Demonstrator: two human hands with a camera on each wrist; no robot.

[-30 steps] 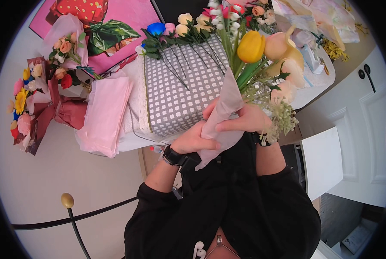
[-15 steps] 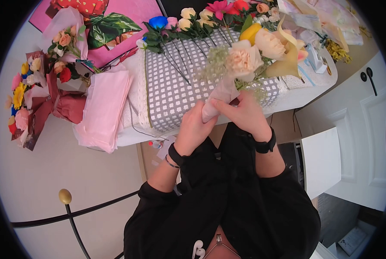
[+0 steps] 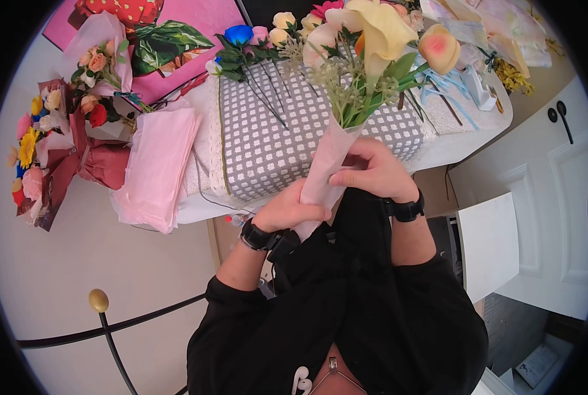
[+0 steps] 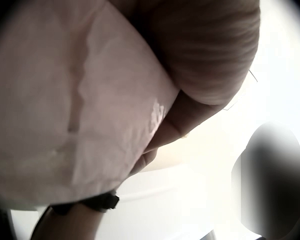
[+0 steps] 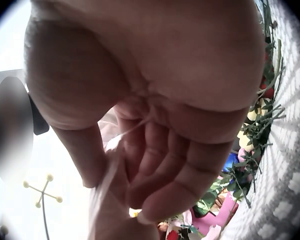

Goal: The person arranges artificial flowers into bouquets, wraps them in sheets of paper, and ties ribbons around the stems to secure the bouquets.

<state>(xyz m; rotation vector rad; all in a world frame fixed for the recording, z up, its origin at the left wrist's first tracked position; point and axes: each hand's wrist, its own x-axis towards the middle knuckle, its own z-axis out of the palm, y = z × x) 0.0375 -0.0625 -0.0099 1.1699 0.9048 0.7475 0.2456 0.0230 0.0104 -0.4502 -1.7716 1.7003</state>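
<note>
Paper (image 3: 325, 161), pale pink, thin and rolled into a narrow cone, leans at the centre of the head view around the stems of a mixed bunch: a large cream calla lily (image 3: 381, 39), a peach bloom with a pinkish-red centre (image 3: 440, 51) and feathery pale green sprigs (image 3: 350, 89). Your left hand (image 3: 288, 207) grips the cone's lower part, thumb laid across the front; your right hand (image 3: 376, 172) pinches the paper's right edge higher up, thumb in front.

If your left grip slackens, the cone could well uncoil, since no tape or tie shows on it. A hard tug from your right might tear or crease so thin a sheet. The blooms spread wide above a slim neck, so the bunch looks top-heavy and may slide or twist towards the upper right.

You can't see the stems inside the wrap, nor how firmly your fingertips press behind it. An orange-yellow bloom (image 3: 359, 45) is nearly covered by the lily, and the bunch blocks some flowers along the top. The left wrist view is mostly blurred paper against a washed-out background; in the right wrist view, your palm hides much of the fold.
</note>
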